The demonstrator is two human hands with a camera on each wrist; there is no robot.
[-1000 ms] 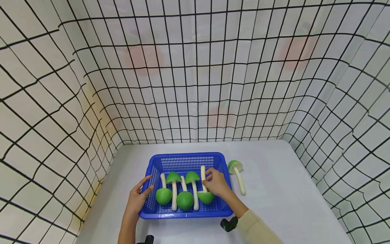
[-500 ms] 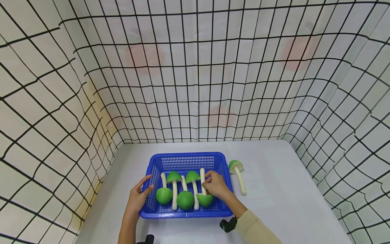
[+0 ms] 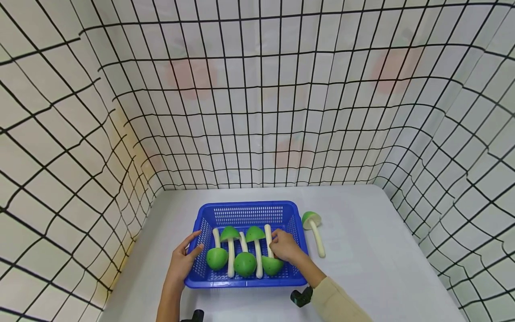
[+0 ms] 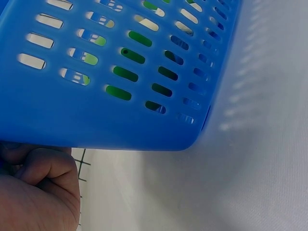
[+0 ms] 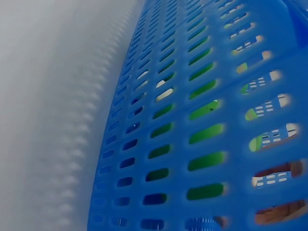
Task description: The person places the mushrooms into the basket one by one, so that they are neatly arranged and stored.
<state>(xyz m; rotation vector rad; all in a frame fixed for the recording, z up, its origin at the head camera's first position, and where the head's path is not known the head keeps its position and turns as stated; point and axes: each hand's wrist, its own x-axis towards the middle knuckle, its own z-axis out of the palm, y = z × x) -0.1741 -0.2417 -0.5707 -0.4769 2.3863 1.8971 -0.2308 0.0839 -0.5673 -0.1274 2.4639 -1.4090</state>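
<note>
A blue plastic basket [image 3: 246,283] holds a row of toy mushrooms with green caps and white stems, their caps alternating near and far. My left hand [image 3: 182,261] grips the basket's left rim; in the left wrist view the fingers of that hand [image 4: 41,187] curl at the rim. With its fingertips, my right hand [image 3: 285,247] pinches the white stem of the rightmost mushroom [image 3: 272,265], whose cap lies toward me. In the right wrist view the basket wall [image 5: 178,139] hides most of that hand, which shows only through the slots.
Another green-capped mushroom [image 3: 314,230] lies on the white table [image 3: 362,250], just right of the basket. Black mesh netting [image 3: 257,112] encloses the table at the back and both sides.
The rightmost mushroom has shifted slightly toward me and down into the basket, with my right hand following. My left hand stays on the rim.
</note>
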